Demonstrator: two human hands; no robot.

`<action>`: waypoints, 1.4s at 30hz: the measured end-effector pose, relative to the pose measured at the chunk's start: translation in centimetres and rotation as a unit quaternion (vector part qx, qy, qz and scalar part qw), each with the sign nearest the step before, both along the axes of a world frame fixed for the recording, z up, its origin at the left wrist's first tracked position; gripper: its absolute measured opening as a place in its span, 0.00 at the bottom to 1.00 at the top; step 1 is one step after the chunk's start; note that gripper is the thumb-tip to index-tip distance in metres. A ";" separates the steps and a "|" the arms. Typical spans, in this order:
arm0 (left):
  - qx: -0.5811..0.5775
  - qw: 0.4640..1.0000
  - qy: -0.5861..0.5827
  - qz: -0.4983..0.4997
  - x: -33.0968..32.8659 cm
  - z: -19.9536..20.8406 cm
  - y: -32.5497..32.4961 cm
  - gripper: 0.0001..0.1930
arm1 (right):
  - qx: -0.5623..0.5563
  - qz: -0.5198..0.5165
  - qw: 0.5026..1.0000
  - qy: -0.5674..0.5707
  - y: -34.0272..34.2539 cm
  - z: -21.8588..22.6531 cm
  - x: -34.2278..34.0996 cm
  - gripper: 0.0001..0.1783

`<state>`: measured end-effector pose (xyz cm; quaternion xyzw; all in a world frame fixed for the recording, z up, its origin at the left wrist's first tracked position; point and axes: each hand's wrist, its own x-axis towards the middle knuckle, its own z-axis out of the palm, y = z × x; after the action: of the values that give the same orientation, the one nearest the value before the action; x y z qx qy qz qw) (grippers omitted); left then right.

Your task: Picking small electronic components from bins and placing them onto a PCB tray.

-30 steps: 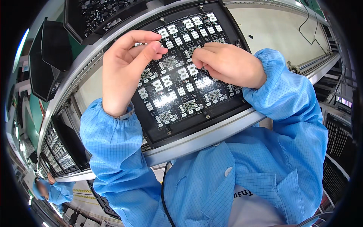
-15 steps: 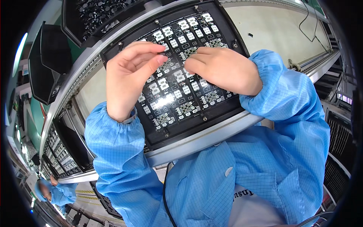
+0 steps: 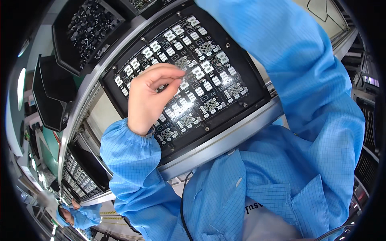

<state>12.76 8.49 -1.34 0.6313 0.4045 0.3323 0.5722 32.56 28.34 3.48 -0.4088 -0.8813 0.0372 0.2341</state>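
My left hand [image 3: 153,96] hovers over the left half of a circuit board panel [image 3: 201,94], thumb and forefinger curled together in a pinch. Whatever those fingertips hold, if anything, is too small to make out. The panel is dark, covered with rows of white rectangular parts, and sits in a black carrier tray [image 3: 237,113] with screws round its edge. Light glares off its lower middle. My right forearm, in a blue sleeve [image 3: 277,44], stretches forward over the tray's far right corner. The right hand itself lies beyond the top edge of the picture.
Beyond the tray at the left stands a black bin [image 3: 63,50] heaped with small black round parts [image 3: 94,26]. More black bins [image 3: 48,96] flank it. A metal rail [image 3: 225,138] runs along the near side. Another person [image 3: 78,217] works farther down at lower left.
My right hand has left the board and reached forward out of the picture. The left hand stays over the board, its thumb and forefinger closer together. The view has shifted slightly.
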 end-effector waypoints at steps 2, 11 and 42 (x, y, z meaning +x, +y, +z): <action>0.026 0.999 0.022 -0.003 -0.3 -0.6 0.0 0.10 | -0.095 -0.064 0.985 -0.130 -0.6 0.2 -1.9 0.14; 0.180 0.963 0.199 -0.007 0.5 0.4 -0.6 0.08 | -0.474 -0.080 0.712 0.512 -16.7 7.4 1.7 0.20; 0.405 0.865 0.293 -0.051 0.2 0.9 -1.0 0.09 | 0.044 0.039 0.993 0.099 -1.8 1.7 1.3 0.08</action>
<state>12.92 7.49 -0.40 0.8954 0.3508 0.2372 0.1376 33.84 26.54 5.14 -0.3580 -0.8698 0.0475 0.3361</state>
